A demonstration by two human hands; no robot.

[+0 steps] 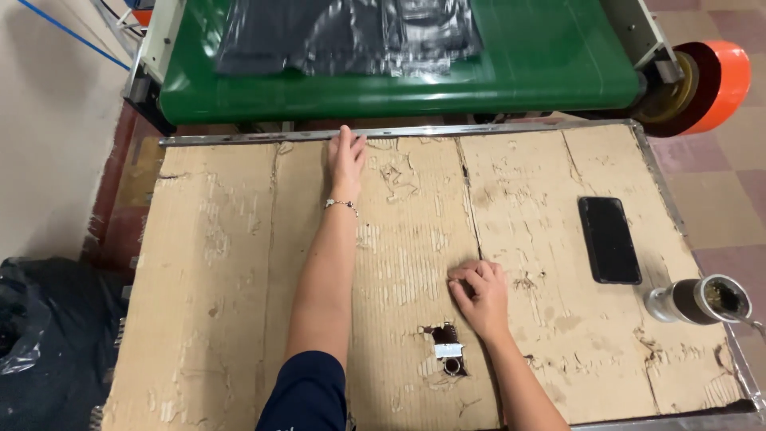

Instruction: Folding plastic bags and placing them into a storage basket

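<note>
The dark plastic bags [351,36] lie on the green conveyor belt [558,72], just beyond the tabletop's far edge. My left hand [346,160] stretches flat to that edge, fingers together, holding nothing, nearest the bags. I judge a clean reach wants the palm low and sliding forward. My right hand [479,297] rests loosely curled on the cardboard tabletop [223,279], empty, near a black phone [609,239].
</note>
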